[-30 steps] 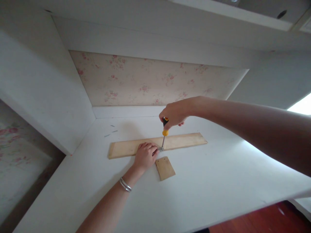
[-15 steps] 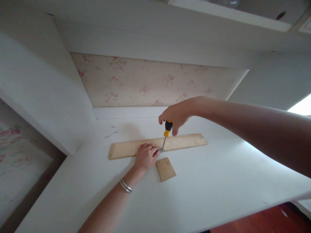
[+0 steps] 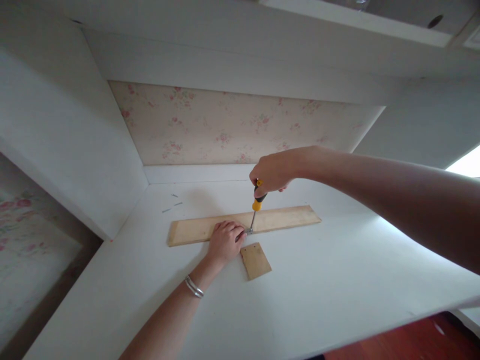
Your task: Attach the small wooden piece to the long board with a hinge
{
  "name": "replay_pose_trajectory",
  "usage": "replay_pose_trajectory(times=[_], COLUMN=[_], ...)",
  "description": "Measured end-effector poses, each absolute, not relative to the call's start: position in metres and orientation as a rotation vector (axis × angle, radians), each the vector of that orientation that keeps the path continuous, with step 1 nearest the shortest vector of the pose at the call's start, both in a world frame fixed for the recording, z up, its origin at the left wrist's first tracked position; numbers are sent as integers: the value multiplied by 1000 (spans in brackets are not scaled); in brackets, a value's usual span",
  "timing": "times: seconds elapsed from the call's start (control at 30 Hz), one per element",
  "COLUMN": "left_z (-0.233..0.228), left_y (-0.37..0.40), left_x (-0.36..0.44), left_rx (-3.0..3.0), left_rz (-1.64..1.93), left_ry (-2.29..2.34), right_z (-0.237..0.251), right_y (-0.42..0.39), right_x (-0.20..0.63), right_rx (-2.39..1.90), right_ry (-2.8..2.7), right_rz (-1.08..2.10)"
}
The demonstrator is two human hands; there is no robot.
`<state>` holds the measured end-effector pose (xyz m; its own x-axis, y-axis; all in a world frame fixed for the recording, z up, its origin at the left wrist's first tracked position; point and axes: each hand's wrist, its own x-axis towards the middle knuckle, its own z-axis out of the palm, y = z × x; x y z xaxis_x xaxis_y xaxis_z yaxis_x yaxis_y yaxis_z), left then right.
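Observation:
My right hand (image 3: 272, 175) is wrapped round the black and yellow handle of a screwdriver (image 3: 256, 204). The shaft slants down, and its tip meets a small metal plate (image 3: 249, 231) at the near edge of a long wooden board (image 3: 285, 217). My left hand (image 3: 226, 241) rests on that board, fingers together over its top, and holds the metal plate against it just left of the tip. Part of the plate is hidden under these fingers. Close by on the near side lies a small square piece of wood (image 3: 256, 262) with two holes along one edge.
Several thin screws (image 3: 178, 204) lie on the white desktop (image 3: 318, 290) at the back left. A white side panel (image 3: 67, 125) stands on the left, and a shelf (image 3: 240, 60) overhangs the back. Floral wallpaper (image 3: 221, 125) covers the rear wall.
My right hand has turned and closed round the screwdriver handle; half a second ago its fingers were spread more loosely about it. My left hand, the board and the square piece stay put.

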<state>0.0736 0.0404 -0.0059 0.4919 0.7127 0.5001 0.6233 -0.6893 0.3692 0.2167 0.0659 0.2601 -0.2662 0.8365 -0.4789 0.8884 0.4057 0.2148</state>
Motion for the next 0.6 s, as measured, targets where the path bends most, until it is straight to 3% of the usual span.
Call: replay_pose_trajectory(times=[0.6], left_z=[-4], left_y=[39], left_x=[73], left_rx=[2595], left_rz=[943], left_ry=[1179], right_z=[260], right_y=[65], right_x=[220], right_rx=[1405], right_ry=[2175], right_rz=[-240])
